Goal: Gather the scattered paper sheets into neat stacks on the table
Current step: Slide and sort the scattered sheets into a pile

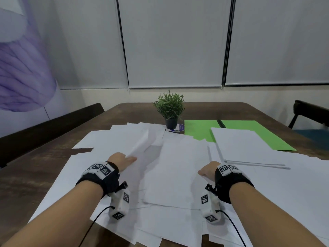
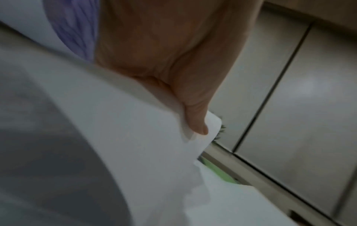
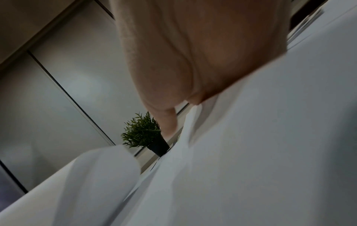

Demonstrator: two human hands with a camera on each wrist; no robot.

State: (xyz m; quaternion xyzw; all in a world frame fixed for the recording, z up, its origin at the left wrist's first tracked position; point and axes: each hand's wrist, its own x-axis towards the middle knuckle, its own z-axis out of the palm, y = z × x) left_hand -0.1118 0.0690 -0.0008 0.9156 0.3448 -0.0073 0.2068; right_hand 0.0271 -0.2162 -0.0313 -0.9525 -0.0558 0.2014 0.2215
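White paper sheets [image 1: 170,172] lie scattered across the bench [image 1: 35,168], long axes running away from the person. The left hand [image 1: 121,160] pinches one lifted sheet [image 1: 140,143] at its near corner; the right hand [image 1: 207,171] grips another sheet's right edge.

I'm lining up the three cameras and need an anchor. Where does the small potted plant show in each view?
Head: the potted plant stands at centre, far side of the table, behind the white sheets.
Left wrist: only leaf tips past a lifted sheet's edge.
Right wrist: lower centre, beside a fingertip.
Shared landmark: the window blinds behind it.
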